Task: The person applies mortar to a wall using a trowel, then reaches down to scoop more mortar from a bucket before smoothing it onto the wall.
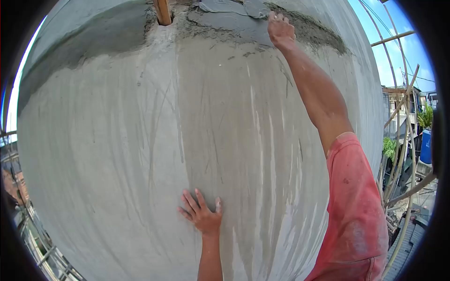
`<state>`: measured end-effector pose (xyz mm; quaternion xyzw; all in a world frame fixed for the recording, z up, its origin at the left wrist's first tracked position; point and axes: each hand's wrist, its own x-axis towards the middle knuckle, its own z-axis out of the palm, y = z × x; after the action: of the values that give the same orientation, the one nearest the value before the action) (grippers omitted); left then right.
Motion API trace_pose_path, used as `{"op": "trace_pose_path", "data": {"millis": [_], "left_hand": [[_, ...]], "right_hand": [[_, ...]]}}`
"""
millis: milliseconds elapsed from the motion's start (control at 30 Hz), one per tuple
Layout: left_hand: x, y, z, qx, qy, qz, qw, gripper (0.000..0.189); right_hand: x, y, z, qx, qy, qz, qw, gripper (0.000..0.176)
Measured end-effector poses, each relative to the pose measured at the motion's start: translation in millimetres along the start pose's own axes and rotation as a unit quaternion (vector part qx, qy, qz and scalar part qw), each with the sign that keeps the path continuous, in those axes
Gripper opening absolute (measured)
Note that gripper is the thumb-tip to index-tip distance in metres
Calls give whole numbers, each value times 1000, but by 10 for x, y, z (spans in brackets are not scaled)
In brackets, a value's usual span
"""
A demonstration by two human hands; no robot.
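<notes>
A grey plastered wall (225, 117) fills most of the view, streaked with lighter vertical marks. My left hand (202, 214) lies on its lower middle, fingers spread, holding nothing. High on the right, my right hand (281, 29) is closed at the edge of a patch of wet grey mortar (225, 23); what it grips is too hidden to make out. Rough mortar (318, 33) lies just right of that hand. To the left of the patch, a wooden pole (162, 13) comes out of a hole in the wall. Darker plaster (108, 30) spans the upper left.
Bamboo scaffolding poles (403, 98) stand beyond the wall's right edge, with a blue container (425, 146), green plants (389, 147) and corrugated roofing (408, 243) behind. More poles (42, 248) show at the lower left, far below.
</notes>
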<state>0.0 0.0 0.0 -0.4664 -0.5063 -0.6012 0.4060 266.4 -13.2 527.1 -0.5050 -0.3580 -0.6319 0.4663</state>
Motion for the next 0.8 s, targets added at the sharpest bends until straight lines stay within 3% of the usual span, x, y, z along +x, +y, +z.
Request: {"op": "trace_pose_path", "data": {"millis": [67, 267, 400, 467, 500, 567, 667, 800], "left_hand": [[-39, -49, -36, 11, -18, 3, 1000, 70], [2, 41, -1, 14, -14, -9, 1000, 69], [-9, 41, 3, 18, -12, -9, 1000, 69], [-4, 36, 12, 14, -7, -5, 1000, 69], [-17, 31, 6, 14, -10, -4, 1000, 69], [-7, 33, 7, 13, -10, -5, 1000, 69], [-9, 26, 5, 8, -8, -4, 1000, 69], [-12, 13, 23, 13, -14, -10, 1000, 71]], "right_hand": [[-158, 96, 31, 56, -67, 46, 995, 31], [33, -100, -321, 133, -75, -44, 987, 29], [239, -241, 25, 157, -67, -14, 985, 40], [261, -249, 126, 185, 56, 88, 977, 32], [260, -215, 160, 185, 54, 89, 977, 32], [284, -90, 186, 34, -1, 46, 998, 29], [236, 133, 232, 50, -45, 92, 994, 29], [-97, 278, -85, 38, -19, 32, 999, 31]]}}
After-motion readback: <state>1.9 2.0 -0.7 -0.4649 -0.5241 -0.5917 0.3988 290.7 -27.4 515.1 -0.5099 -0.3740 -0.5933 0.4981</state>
